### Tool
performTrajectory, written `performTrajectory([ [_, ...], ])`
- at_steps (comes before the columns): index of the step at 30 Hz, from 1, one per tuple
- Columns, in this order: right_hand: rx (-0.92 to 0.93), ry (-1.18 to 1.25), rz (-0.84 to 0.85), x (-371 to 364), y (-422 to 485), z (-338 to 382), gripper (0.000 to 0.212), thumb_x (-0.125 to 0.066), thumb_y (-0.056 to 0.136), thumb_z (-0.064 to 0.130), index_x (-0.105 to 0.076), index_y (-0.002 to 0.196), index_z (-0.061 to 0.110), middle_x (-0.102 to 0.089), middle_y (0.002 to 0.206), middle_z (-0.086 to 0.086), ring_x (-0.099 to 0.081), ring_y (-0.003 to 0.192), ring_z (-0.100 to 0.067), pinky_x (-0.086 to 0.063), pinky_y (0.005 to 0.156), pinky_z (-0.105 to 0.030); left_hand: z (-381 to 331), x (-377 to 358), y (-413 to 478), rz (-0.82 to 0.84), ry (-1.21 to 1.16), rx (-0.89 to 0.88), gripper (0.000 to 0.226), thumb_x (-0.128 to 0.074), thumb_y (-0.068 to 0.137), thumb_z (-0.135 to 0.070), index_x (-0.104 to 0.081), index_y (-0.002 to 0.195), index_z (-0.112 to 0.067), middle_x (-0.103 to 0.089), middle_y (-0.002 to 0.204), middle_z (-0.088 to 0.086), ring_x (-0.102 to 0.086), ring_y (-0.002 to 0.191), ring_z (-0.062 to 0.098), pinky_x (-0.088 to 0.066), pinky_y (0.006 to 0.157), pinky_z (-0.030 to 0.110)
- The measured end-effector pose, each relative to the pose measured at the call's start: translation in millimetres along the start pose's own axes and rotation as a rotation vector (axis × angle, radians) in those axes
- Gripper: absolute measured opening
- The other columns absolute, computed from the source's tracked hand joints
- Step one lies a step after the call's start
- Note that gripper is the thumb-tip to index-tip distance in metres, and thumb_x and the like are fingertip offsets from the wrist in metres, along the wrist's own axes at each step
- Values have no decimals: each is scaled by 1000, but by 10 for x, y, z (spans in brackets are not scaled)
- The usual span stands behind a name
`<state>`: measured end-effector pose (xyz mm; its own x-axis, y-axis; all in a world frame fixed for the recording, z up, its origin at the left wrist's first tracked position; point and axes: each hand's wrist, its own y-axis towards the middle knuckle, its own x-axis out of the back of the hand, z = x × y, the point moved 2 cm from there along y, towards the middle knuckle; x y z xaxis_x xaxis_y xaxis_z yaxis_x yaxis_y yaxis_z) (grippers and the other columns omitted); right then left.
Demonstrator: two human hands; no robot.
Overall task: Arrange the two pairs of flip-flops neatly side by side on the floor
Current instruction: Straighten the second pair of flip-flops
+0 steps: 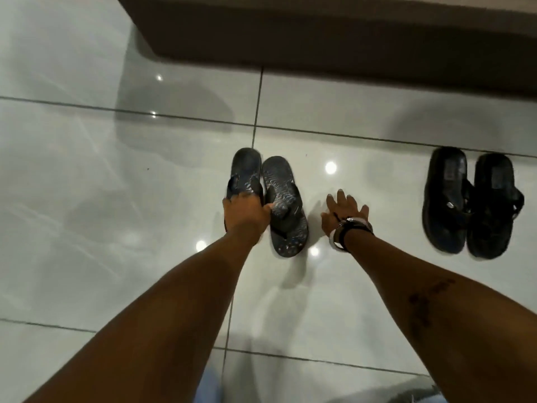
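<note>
A grey patterned pair of flip-flops lies in the middle of the glossy tiled floor. My left hand (247, 213) grips the left grey flip-flop (244, 175) at its strap and covers its heel. The right grey flip-flop (286, 205) lies flat, touching the left one, with its toes pointing away from me. My right hand (345, 210), with bracelets at the wrist, hovers with spread fingers over bare floor just right of that pair and holds nothing. A black pair of flip-flops (470, 203) lies side by side at the far right, well apart from my hands.
A dark brown piece of furniture or mat (334, 33) runs along the top of the view, beyond both pairs. White floor tiles (116, 228) with grey grout lines stretch to the left and toward me. Light spots reflect off the tiles.
</note>
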<state>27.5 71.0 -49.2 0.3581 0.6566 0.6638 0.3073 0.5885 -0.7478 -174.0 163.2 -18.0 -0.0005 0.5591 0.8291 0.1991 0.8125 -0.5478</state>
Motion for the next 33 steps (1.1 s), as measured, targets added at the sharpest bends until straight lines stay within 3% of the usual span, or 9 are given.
performTrajectory([
  [4,-14,-125,221,-205,-16,-26,72,-40,97,38,1,155,29,14,164,1,9,151,-23,2,120,-54,-72,-167,118,9,27,47,41,-52,90,-51,-70,100,-15,-69,106,10,-54,111,32,-27,112,50],
  [8,-5,-142,304,-435,-72,3,76,-44,94,39,2,155,33,17,163,-1,12,151,-23,2,120,-54,-115,-192,187,-63,101,74,21,-60,86,-38,-69,85,-19,-71,97,8,-57,109,31,-18,116,55],
  [14,11,-135,260,-555,-76,23,93,-58,87,41,6,154,34,24,161,-7,11,151,-28,0,118,-59,-138,-207,277,-92,128,51,25,-52,91,-32,-70,96,-16,-70,104,12,-52,117,34,-17,114,59],
  [18,40,-177,218,-648,-71,-17,94,-56,87,40,11,153,33,27,160,-9,12,150,-31,-1,117,-62,-241,-231,328,-89,205,36,21,-55,91,-29,-69,95,-15,-70,99,12,-54,111,36,-23,111,60],
  [23,49,-166,176,-733,-40,-44,101,-60,82,40,12,153,33,28,159,-10,12,150,-33,0,117,-61,-276,-336,344,-39,150,47,25,-53,94,-30,-68,105,-14,-65,115,13,-48,122,36,-19,114,61],
  [33,101,-167,139,-702,7,-129,94,-53,85,38,11,153,33,26,160,-8,11,150,-31,-1,117,-61,-286,12,622,-90,71,-8,16,-59,87,-29,-67,87,-15,-66,107,12,-46,117,34,-20,111,57],
])
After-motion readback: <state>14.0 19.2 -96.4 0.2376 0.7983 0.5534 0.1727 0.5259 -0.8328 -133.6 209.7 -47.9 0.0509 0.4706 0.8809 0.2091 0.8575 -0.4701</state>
